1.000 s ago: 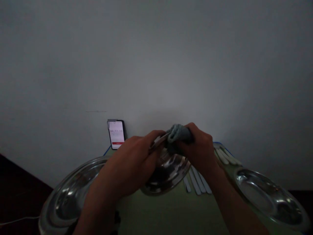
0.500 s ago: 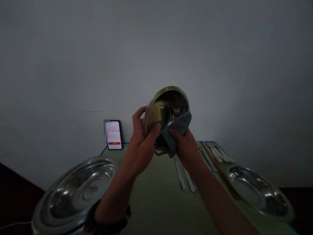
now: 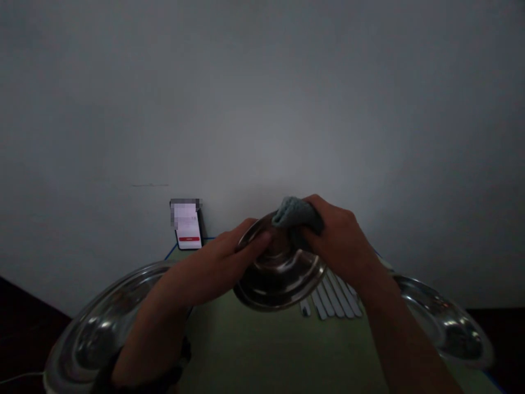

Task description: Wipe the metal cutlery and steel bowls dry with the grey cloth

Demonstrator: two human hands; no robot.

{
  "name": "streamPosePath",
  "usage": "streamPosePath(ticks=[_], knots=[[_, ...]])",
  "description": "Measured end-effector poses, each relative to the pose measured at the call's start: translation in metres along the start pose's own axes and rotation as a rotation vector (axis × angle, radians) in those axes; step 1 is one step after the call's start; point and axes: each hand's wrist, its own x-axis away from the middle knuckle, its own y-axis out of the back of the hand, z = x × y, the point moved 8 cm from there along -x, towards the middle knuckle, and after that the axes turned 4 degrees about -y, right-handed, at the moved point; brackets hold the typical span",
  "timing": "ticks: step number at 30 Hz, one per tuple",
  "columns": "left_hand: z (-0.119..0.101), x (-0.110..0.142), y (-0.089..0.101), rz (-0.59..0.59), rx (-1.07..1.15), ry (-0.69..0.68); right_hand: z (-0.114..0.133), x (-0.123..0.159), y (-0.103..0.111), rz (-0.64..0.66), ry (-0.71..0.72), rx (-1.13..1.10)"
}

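A shiny metal bowl [image 3: 279,284] is held up above the table, tilted so its hollow side faces me. My left hand [image 3: 223,257] grips its left rim, with the thumb lying over the inside and the fingers behind. In my right hand [image 3: 338,230] is a bunched grey-green cloth [image 3: 297,213], pressed against the far right part of the bowl's rim. The right fingertips are partly hidden by the cloth. Below the bowl, several pieces of metal cutlery [image 3: 334,298] lie side by side, their upper ends covered by the bowl and my right hand.
Large metal basins [image 3: 102,328] sit at the left, partly behind my left forearm. At the right is an oval metal dish [image 3: 447,323]. A phone [image 3: 188,227] with a lit screen leans on the wall [image 3: 262,109] at the back of the green table [image 3: 262,350].
The bowl has come down and tipped, its opening turned more toward me. My right hand has shifted with the cloth from the bowl's lower right to its upper rim.
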Motion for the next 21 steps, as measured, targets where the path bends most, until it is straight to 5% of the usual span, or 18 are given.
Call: streamPosePath(ticks=[5,13,21], knots=[[0.016,-0.005,0.004,0.042,0.021,0.028,0.009,0.011,-0.021,0.262,0.079,-0.094],[0.027,-0.012,0.008,-0.043,0.093,0.023,-0.02,0.002,-0.015,0.107,-0.084,0.003],[0.029,-0.011,0.009,-0.051,0.092,0.126,-0.022,-0.002,-0.001,-0.057,-0.139,-0.023]])
